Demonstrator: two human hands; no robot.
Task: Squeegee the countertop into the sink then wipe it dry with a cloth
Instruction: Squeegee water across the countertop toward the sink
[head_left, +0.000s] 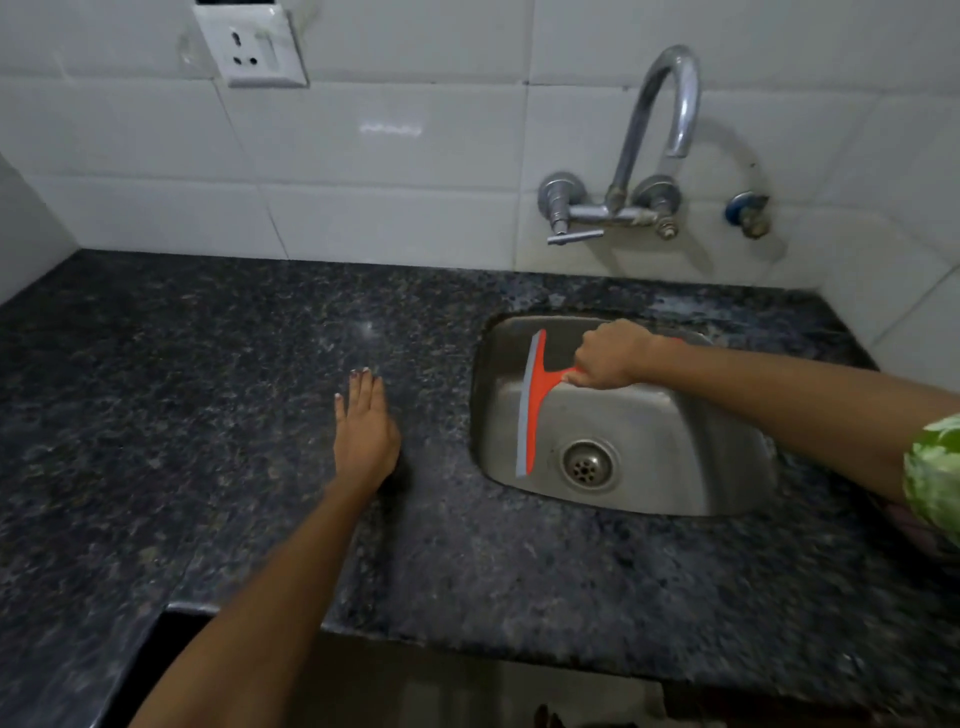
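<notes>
Your right hand (608, 358) has its grip closed around the handle of the orange squeegee (535, 402), and the tool is over the steel sink (701, 467), its grey blade running along the basin's left side, just beside the drain (588, 464). Your left hand (363, 428) lies flat on the dark speckled table (208, 415), fingers straight, holding nothing, left of the sink. The tap (649, 156) curves out from the tiled wall above.
</notes>
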